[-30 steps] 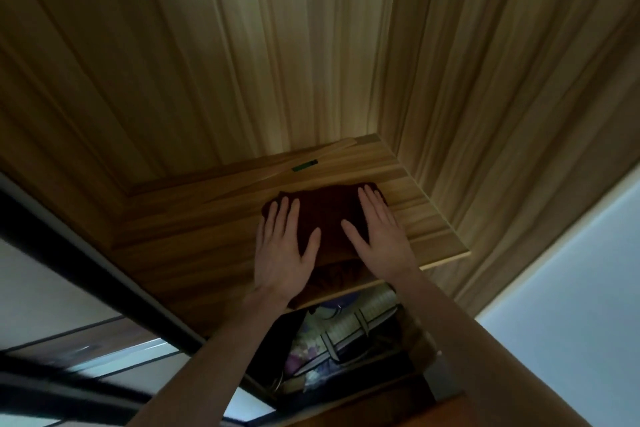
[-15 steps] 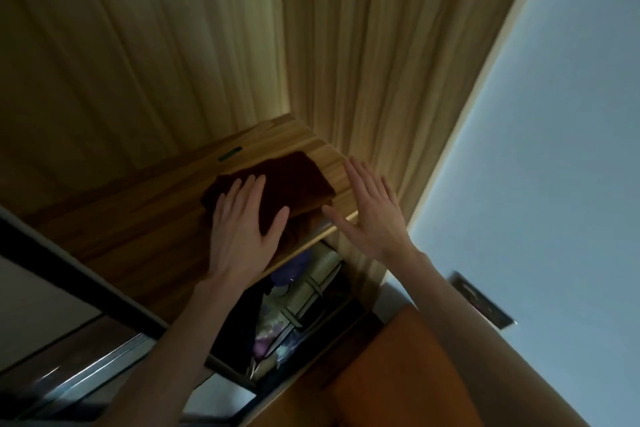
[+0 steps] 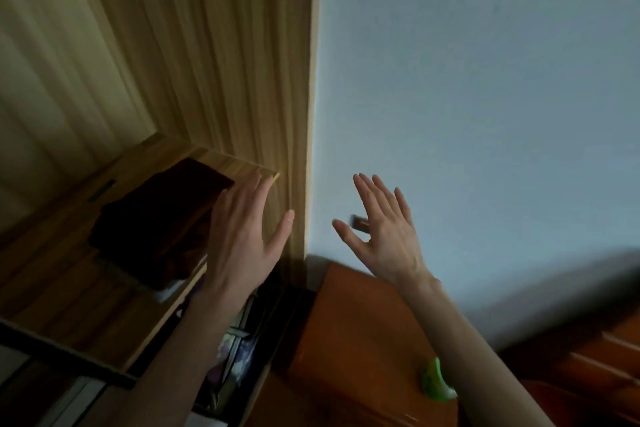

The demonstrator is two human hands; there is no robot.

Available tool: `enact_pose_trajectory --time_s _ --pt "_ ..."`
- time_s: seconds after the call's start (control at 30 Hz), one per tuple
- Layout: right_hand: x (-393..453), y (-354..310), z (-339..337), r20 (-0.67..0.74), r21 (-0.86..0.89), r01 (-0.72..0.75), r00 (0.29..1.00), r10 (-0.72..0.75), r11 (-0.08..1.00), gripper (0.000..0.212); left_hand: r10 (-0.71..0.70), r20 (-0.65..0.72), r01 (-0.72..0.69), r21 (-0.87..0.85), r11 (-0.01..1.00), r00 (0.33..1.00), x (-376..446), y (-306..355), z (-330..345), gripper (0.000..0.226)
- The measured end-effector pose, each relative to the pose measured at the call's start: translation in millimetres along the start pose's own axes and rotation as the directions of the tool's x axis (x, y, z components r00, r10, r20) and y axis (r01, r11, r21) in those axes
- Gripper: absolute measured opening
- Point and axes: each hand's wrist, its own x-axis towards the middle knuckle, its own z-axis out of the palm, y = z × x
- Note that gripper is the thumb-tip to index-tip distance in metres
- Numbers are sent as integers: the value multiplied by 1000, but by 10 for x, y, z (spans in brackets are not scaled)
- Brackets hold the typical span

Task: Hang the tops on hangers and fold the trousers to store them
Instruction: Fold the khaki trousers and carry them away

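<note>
Trousers: dark folded trousers (image 3: pixel 156 215) lie on the wooden shelf (image 3: pixel 242 163).
Left hand (image 3: pixel 242 239): fingers spread, holding nothing, beside the trousers.
Right hand (image 3: pixel 384 232): spread, empty, before the wall (image 3: pixel 485 80).

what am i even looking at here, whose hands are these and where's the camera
There is no machine here: these are a person's two bare hands, filmed by one wide-angle camera worn on their head. It looks forward and down, which is why the arms reach in from the bottom of the picture.

The left hand and the right hand are both raised with fingers spread. Neither has a grip on anything.

By the left hand is a wooden shelf inside a wardrobe. A dark folded garment lies on it, most likely the folded trousers. Whether the left hand touches it is hard to tell.

Below the shelf some bags or clothes show, too dim to name. To the right are a pale wall, an orange-brown wooden piece of furniture and a small green object that I cannot identify.
</note>
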Motion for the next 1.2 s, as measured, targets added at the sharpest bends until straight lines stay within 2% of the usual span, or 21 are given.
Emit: enact_pose_trajectory --time_s 0.17,0.3,0.6,0.9,1.2 --pt "-660 439 -648 -119 -66 -194 976 185 979 79 204 4 -201 -123 972 979 -62 718 318 66" --pt "-1267 788 -1185 -176 -143 -315 941 289 938 80 321 30 -306 -237 922 946 -210 1448 593 64" --pt "-2971 1425 -2326 -320 -180 -565 808 495 806 80 546 78 -484 -369 793 834 -1040 3235 991 62" --pt "-4791 1923 -3139 -442 -152 -752 632 637 641 77 701 94 -572 -507 645 707 -2175 4808 1318 65" --pt "-6385 2144 -3844 -568 -102 -916 373 734 387 78 869 81 -618 -671 410 489 -3293 6292 1619 64"
